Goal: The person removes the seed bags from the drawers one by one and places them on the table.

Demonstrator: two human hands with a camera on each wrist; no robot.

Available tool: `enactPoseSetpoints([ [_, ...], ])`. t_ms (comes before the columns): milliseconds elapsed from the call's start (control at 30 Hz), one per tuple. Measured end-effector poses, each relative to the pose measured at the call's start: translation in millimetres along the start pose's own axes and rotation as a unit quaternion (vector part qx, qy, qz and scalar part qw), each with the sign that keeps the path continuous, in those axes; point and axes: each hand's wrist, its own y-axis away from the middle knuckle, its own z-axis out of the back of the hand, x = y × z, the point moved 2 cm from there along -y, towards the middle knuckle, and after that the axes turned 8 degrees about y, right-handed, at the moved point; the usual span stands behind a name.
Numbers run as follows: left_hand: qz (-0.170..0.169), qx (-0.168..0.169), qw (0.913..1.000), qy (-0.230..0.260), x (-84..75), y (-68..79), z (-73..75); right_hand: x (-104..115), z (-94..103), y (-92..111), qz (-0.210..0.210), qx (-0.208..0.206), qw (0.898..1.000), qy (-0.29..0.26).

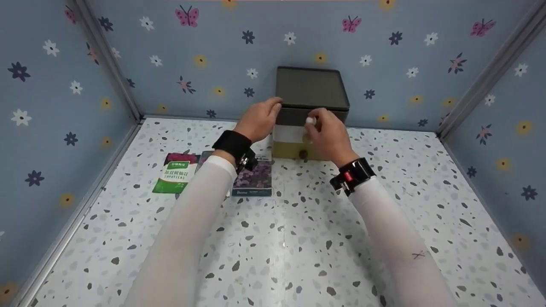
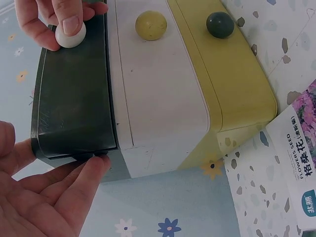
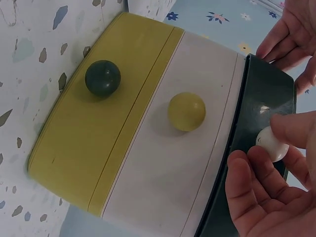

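A small three-tier drawer box stands against the back wall, with a dark green top drawer, a white middle drawer and a yellow bottom drawer. My right hand pinches the round white knob of the top drawer between thumb and fingers. At the box's upper left side, my left hand rests its extended fingers against the dark green tier. A yellow knob and a dark green knob sit on the lower drawers, untouched. No gap shows at the lower two drawers.
Flower seed packets lie left of the box: a green and white one and a purple-flowered one, partly under my left forearm. The speckled tabletop is bounded by flowered panels. The box's top is a rimmed dark panel.
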Motion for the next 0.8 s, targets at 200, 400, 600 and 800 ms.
enactPoseSetpoints([
  [200, 0.002, 0.000, 1.0000, -0.006, 0.2, -1.0, -1.5, -2.0, -1.3, -3.4, -0.005, 0.003, 1.000, 0.003],
  [400, 0.002, 0.001, 1.0000, -0.007, 0.0, -2.2, -1.0, -2.2, -1.0, -5.3, -0.011, 0.005, 1.000, 0.000],
  [600, 0.003, 0.004, 1.0000, -0.004, -0.4, -1.7, -0.3, -2.7, -1.7, -5.6, 0.001, -0.005, 1.000, 0.008],
  [800, 0.010, 0.001, 0.9999, -0.009, 0.1, -1.5, -0.9, -4.3, -3.9, -4.3, -0.005, -0.005, 1.000, -0.004],
])
